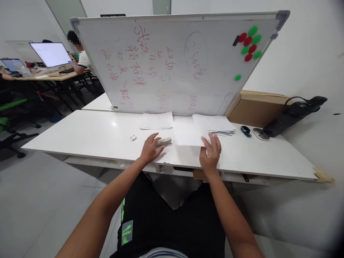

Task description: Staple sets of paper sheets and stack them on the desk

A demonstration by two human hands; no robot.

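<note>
My left hand (151, 148) is over the desk with its fingers and thumb apart. They are on either side of the near end of a pale stapler (166, 141); whether they touch it I cannot tell. In my right hand (211, 152) a white sheet of paper (188, 136) is held by its right edge, the fingertips at its near corner. Behind the hands are two paper stacks, a left stack (157, 121) and a right stack (213, 123), the right one with uneven edges. A small white ring-shaped item (133, 137) lies left of my left hand.
A whiteboard (172, 64) with red writing and round magnets stands along the back of the white desk (88, 132). To the right are a cardboard box (258, 109), a dark bottle (292, 114), a mouse (260, 134) and a small dark item (245, 131). A person (80, 59) sits far left.
</note>
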